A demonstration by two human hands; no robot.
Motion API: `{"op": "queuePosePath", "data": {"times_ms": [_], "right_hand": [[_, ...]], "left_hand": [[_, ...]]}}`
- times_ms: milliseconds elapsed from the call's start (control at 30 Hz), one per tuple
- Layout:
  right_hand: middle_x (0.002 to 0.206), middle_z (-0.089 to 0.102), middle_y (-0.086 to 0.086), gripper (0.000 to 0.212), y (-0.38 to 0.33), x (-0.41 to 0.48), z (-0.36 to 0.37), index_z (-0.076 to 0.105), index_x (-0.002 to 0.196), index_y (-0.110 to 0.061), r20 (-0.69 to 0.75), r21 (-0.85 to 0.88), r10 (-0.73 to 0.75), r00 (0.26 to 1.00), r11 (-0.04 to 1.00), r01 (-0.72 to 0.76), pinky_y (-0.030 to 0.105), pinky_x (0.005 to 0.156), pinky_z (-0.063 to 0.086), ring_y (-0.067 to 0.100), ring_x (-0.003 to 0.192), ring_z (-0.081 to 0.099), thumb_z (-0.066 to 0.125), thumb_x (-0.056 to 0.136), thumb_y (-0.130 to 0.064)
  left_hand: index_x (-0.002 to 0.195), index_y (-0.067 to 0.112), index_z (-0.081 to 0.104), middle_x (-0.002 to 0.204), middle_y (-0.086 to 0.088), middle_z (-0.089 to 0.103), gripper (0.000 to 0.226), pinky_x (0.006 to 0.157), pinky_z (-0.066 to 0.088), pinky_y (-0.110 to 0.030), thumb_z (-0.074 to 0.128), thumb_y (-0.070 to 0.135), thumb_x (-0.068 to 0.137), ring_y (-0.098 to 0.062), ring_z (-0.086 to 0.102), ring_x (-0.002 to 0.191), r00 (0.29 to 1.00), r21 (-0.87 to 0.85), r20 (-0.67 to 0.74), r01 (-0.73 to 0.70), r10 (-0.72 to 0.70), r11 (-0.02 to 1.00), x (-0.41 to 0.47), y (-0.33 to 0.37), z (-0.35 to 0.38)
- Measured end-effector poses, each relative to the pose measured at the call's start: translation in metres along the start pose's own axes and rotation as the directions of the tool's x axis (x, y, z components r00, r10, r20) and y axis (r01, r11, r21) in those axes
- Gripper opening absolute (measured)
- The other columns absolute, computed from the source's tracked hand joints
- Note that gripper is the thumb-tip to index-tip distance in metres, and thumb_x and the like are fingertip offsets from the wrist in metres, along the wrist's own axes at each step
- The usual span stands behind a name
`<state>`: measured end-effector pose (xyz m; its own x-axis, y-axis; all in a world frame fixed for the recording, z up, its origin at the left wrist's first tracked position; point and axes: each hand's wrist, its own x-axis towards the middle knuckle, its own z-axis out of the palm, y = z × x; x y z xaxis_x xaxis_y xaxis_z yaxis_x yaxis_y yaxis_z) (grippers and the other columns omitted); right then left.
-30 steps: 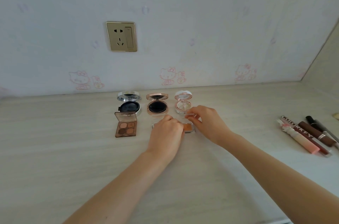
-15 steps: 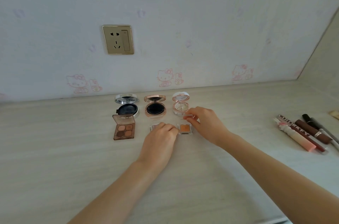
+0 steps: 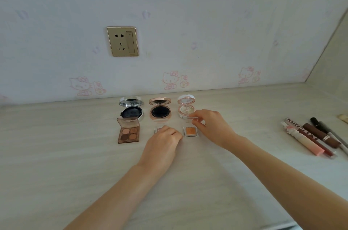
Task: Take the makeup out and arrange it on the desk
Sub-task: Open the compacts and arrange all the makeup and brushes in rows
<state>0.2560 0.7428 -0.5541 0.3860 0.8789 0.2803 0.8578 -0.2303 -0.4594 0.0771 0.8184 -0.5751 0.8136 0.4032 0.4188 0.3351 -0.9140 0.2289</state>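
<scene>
On the pale wood-grain desk (image 3: 75,163), three round open compacts (image 3: 160,110) are lined along the back edge. Before them, a small clear square case (image 3: 156,130) is gripped by the curled left hand (image 3: 162,144). The clear lid (image 3: 194,117) of the orange square pan (image 3: 190,131) is pinched open by the right hand (image 3: 211,126), likely to match.

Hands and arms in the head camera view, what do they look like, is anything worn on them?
Two bare human arms. The left hand and right hand wear no gloves, and no rings show on the fingers. The left forearm and right forearm are uncovered to the frame edge: no sleeves, watch or bracelet. Nails are too small to judge.
</scene>
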Motion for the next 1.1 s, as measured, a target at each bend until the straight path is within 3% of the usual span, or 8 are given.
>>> {"op": "queuePosePath", "data": {"times_ms": [100,200,433,600,733,800,967,1100], "right_hand": [[0.113,0.064,-0.006,0.037,0.000,-0.006,-0.006,0.055,0.128,-0.023,-0.002,-0.016,-0.001,1.000,1.000,0.001,0.033,0.091,0.046,0.015,0.107,0.056,0.059,0.091,-0.024],[0.122,0.060,-0.007,0.041,0.005,-0.018,-0.018,0.051,0.132,-0.023,-0.021,-0.042,0.008,1.000,0.999,-0.009,0.034,0.097,0.044,0.015,0.115,0.053,0.057,0.092,-0.025],[0.131,0.056,-0.007,0.036,0.037,-0.071,-0.057,0.052,0.131,-0.023,-0.026,-0.177,0.092,0.995,0.980,-0.095,0.028,0.101,0.040,0.013,0.124,0.048,0.049,0.096,-0.031],[0.129,0.057,-0.009,0.033,0.068,-0.111,-0.089,0.054,0.128,-0.027,-0.071,-0.281,0.171,0.983,0.942,-0.185,0.025,0.102,0.036,0.011,0.125,0.046,0.048,0.096,-0.033],[0.136,0.051,-0.008,0.032,0.086,-0.141,-0.116,0.056,0.127,-0.026,-0.142,-0.330,0.238,0.961,0.904,-0.272,0.029,0.101,0.039,0.013,0.132,0.039,0.050,0.096,-0.032],[0.133,0.055,-0.004,0.030,0.096,-0.153,-0.127,0.060,0.123,-0.022,-0.172,-0.343,0.246,0.954,0.893,-0.292,0.030,0.099,0.038,0.017,0.128,0.044,0.053,0.094,-0.028],[0.102,0.067,-0.001,0.019,0.129,-0.174,-0.147,0.069,0.104,-0.020,-0.245,-0.342,0.233,0.941,0.887,-0.309,0.029,0.086,0.044,0.023,0.102,0.058,0.057,0.091,-0.021],[0.106,0.066,0.001,0.020,0.155,-0.180,-0.159,0.068,0.107,-0.015,-0.293,-0.349,0.282,0.914,0.858,-0.377,0.025,0.082,0.038,0.023,0.099,0.054,0.058,0.090,-0.018]], "left_hand": [[0.081,0.017,0.072,0.081,0.009,0.067,0.015,0.065,0.053,-0.030,0.073,0.003,0.075,-0.015,0.060,0.089,0.997,0.007,-0.063,-0.052,0.052,0.999,0.001,0.002,0.003],[0.082,0.016,0.072,0.082,0.007,0.068,0.006,0.067,0.052,-0.030,0.069,0.011,0.081,-0.016,0.060,0.090,0.990,-0.008,-0.104,-0.097,0.096,0.995,0.002,0.012,0.001],[0.084,0.017,0.072,0.085,0.010,0.069,0.026,0.069,0.052,-0.027,0.047,0.019,0.083,-0.015,0.060,0.092,0.969,-0.045,-0.197,-0.160,0.149,0.986,0.016,0.048,0.005],[0.085,0.017,0.073,0.085,0.010,0.069,0.025,0.069,0.054,-0.031,0.048,0.018,0.082,-0.015,0.061,0.093,0.963,-0.121,-0.158,-0.237,0.217,0.964,0.037,0.089,0.020],[0.097,0.015,0.073,0.095,0.006,0.070,0.021,0.081,0.052,-0.032,0.060,0.011,0.081,-0.017,0.057,0.103,0.973,-0.222,-0.083,-0.228,0.215,0.948,0.054,0.126,0.042],[0.105,0.014,0.071,0.104,0.003,0.070,0.025,0.088,0.048,-0.030,0.058,0.011,0.084,-0.017,0.055,0.110,0.974,-0.263,-0.043,-0.226,0.223,0.938,0.063,0.142,0.052],[0.119,0.015,0.064,0.119,0.000,0.064,0.032,0.098,0.041,-0.030,0.053,0.013,0.089,-0.016,0.047,0.119,0.970,-0.332,0.033,-0.216,0.241,0.918,0.091,0.176,0.074],[0.121,0.017,0.062,0.120,0.000,0.062,0.033,0.097,0.042,-0.035,0.051,0.014,0.090,-0.019,0.047,0.117,0.969,-0.392,0.048,-0.204,0.241,0.897,0.116,0.204,0.087]]}}
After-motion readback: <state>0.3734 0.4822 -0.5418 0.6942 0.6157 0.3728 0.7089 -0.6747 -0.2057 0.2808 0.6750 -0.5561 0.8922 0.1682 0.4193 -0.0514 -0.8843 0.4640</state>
